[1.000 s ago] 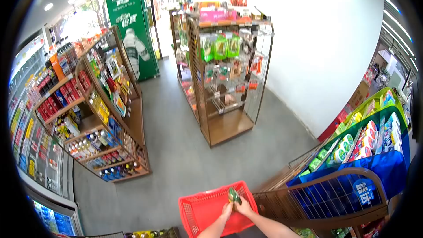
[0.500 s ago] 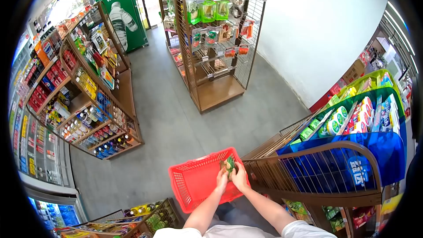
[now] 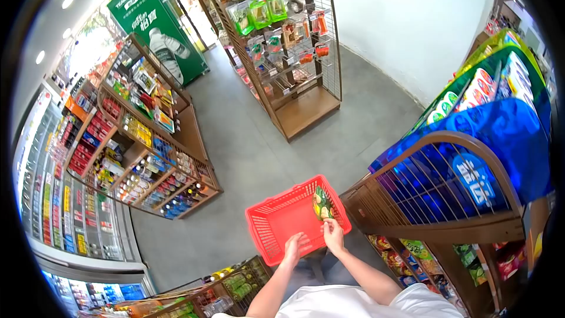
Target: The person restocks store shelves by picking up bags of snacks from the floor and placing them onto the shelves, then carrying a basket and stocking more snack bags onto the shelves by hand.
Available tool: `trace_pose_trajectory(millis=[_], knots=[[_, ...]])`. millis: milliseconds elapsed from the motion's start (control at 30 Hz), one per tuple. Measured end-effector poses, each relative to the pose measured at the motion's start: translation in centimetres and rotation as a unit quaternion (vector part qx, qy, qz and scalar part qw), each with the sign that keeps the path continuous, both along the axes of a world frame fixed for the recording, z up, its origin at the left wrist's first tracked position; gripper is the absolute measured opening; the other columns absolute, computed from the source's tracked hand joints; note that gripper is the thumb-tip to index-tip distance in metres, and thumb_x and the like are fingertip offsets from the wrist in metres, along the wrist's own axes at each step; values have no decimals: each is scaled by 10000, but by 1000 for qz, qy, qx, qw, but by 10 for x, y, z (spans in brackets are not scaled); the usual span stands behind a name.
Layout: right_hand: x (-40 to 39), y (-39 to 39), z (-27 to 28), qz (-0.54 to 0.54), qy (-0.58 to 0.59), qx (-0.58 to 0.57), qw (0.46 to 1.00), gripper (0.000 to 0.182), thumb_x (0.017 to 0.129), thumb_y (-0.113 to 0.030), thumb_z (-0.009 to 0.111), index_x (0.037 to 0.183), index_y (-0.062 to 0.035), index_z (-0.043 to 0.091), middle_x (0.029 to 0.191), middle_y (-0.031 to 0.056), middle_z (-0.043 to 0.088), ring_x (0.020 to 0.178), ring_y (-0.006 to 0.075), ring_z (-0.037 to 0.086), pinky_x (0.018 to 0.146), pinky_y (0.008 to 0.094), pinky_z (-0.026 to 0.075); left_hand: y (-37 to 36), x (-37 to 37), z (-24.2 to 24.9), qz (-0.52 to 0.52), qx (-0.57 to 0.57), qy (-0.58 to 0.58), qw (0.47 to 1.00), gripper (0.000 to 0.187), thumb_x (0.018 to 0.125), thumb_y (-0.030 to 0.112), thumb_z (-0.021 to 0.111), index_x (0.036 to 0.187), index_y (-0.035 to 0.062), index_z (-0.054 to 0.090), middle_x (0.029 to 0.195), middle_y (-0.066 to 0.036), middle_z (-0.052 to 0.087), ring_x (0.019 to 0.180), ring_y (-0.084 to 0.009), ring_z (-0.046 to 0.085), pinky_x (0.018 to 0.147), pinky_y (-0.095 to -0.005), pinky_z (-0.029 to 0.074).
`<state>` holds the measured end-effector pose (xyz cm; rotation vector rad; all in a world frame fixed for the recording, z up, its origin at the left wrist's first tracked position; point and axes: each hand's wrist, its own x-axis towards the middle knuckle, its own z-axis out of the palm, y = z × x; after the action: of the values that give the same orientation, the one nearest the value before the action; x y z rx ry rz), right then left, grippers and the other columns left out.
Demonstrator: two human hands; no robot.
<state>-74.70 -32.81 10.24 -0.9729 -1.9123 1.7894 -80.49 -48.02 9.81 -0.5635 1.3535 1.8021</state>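
A red plastic basket [image 3: 256, 235] lies below me at the lower middle of the view. A green and yellow snack packet [image 3: 321, 205] is at its right side, inside the rim. My right hand [image 3: 333, 234] is closed on the lower end of this packet. To the left, my left hand [image 3: 294, 246] is over the near part of the basket, fingers apart and holding nothing.
A blue and green display of round tubs [image 3: 471, 91] stands on a brown rack [image 3: 432, 232] at the right. A wire shelf [image 3: 306, 112] with hanging packets is ahead. Drink shelves [image 3: 170, 185] and glass-door coolers [image 3: 65, 200] line the left.
The packet, held by both hands before, now lies longer along the basket's right side. My left hand has let go and moved left. The view has turned and tilted.
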Motion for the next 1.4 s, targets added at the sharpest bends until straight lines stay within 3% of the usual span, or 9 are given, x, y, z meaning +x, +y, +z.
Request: trace_pose_trajectory(millis=[167,233,367,533,700,967,1100,1400], knots=[[8,-2,21,-40,29,-53,997,135,969,-98,507,1036,-3,577,765,82,646,671,136,644,619,267,551,-12,7,21,5,-1,21,1000,388,947,240,524,1247,-3,500,1236,-177,536,1058,-283,563,837,-458,542],[13,-5,27,-76,48,-98,991,119,960,-69,499,1023,-11,581,753,70,647,673,125,642,611,257,527,-12,7,27,28,7,19,999,340,920,247,570,1189,41,536,1151,-123,561,1015,-252,553,820,-466,524],[26,-13,41,-107,65,-91,988,115,964,-63,491,1023,-16,578,757,62,638,673,119,636,607,252,534,-4,3,45,0,52,44,998,334,919,216,581,1193,29,536,1117,-128,571,980,-245,569,793,-437,537],[62,-39,60,-134,82,-82,984,122,976,-81,492,1029,-22,584,786,61,641,703,116,632,617,255,548,-4,10,66,-16,120,58,991,292,879,252,640,1109,81,580,984,-67,600,902,-214,573,755,-411,513],[138,-54,79,-203,68,-58,975,125,982,-88,476,1020,-30,581,792,64,637,684,119,627,618,261,553,-21,44,37,-32,160,4,987,268,887,300,625,1079,116,592,928,-11,590,864,-170,559,767,-395,484],[252,-68,83,-406,81,-49,909,117,974,-68,468,1034,-30,560,773,92,625,639,150,625,571,286,555,-11,117,40,-214,153,-44,964,258,898,286,591,1070,94,596,906,-15,597,834,-158,568,771,-403,476],[289,-69,88,-459,105,-54,881,118,972,-66,465,1036,-26,556,769,93,623,639,154,625,565,288,553,3,143,45,-292,138,-42,945,263,899,275,579,1077,83,592,913,-25,603,835,-159,575,752,-394,487],[405,-57,86,-520,131,-35,843,110,964,-54,468,1020,-26,558,745,98,624,625,163,627,545,296,555,43,246,53,-357,147,-29,922,241,906,263,570,1064,82,592,906,-24,608,827,-166,580,743,-398,495]])
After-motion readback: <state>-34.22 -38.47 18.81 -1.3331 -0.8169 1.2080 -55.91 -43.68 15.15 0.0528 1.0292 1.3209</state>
